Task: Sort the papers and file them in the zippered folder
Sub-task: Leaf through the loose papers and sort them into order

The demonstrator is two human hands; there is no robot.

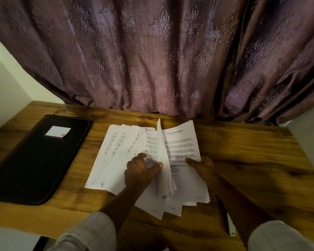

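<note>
Left grip (142,170) pinches lifted papers (116,151), right grip (201,165) clamps their edge. My zippered folder (34,160) lies leftward, nearer the left.

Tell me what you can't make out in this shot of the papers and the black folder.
Head view only.
Body text on the papers: too small and blurred.
Writing on the label of the zippered folder: too small.
Folder's inside: hidden by its closed cover.
Parts of the papers: covered by the left hand and right hand.
</note>
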